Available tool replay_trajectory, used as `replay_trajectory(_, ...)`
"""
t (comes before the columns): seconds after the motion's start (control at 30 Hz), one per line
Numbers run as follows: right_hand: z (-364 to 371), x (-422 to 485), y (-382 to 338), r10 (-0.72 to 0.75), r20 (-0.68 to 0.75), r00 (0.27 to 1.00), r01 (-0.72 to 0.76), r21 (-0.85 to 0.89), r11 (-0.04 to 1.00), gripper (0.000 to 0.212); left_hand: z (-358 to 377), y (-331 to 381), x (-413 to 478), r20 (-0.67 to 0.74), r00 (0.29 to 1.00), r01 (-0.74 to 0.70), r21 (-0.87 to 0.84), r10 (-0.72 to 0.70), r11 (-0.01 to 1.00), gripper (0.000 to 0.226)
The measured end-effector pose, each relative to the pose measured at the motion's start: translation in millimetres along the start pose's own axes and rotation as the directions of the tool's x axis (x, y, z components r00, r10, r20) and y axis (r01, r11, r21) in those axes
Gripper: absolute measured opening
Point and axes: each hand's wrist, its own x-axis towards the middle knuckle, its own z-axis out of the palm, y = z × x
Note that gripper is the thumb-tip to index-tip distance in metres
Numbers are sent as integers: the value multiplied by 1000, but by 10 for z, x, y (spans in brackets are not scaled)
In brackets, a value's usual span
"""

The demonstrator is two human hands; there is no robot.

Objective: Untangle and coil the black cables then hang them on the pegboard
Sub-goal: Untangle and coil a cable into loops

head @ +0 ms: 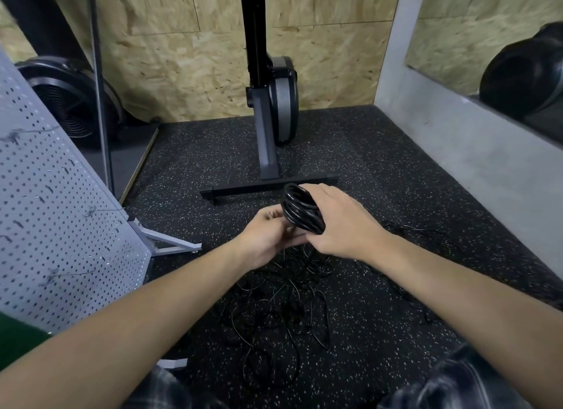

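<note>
- Black cable, wound into a tight coil [300, 209], sits up in the air between both hands, above the floor [380, 180] and just in front of the foot bar of an exercise machine [274, 110].
- Right hand [344, 225] has it: the coil lies against the palm side, its loops poking out to the left of the knuckles.
- Right fingers [323, 192] are curled over the top of the bundle, pressed close together and wrapping it; the fingertips are hidden behind the loops.
- Left hand [265, 238] meets the coil's lower end from the left, fingers [274, 216] bent in and closed on the strands there. Motion blur hides exactly which strand they pinch.
- Both forearms reach forward and converge, wrists nearly touching under the coil, the right hand showing its back and the left turned palm inward.
- Down below, the loose tangle [283, 305] of thin black cable sprawls on the speckled floor, right under the hands, with strands running up toward them.
- Off to the left stands the grey pegboard [61, 225], tilted on its stand, with a few wire hooks [73, 274] on its face, well apart from the coil.
</note>
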Motion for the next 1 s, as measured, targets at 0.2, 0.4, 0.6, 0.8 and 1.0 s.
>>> replay_trajectory(0.2, -39, 41, -14, 27, -110, 994, -32, -37, 999, 80, -17, -83, -10, 156, 973, 161, 74, -171, 984, 28)
replay_trajectory(0.4, -129, 48, 44, 140, -226, 964, -143, 6, 990, 77, -52, -280, -26, 239, 969, -31, 382, -67, 924, 33)
replay_trajectory(0.6, -90, 30, -42, 154, -196, 968, -160, -15, 987, 81, 117, -376, 29, 250, 967, -186, 578, 45, 794, 30)
replay_trajectory(0.8, -99, 51, 6, 174, -189, 966, -193, -84, 978, 65, 42, -345, -7, 262, 965, -191, 700, 1, 688, 37)
replay_trajectory(1.0, -219, 47, 229, 238, -69, 969, -247, -210, 946, 73, -288, -248, -55, 309, 948, -275, 917, -81, 289, 21)
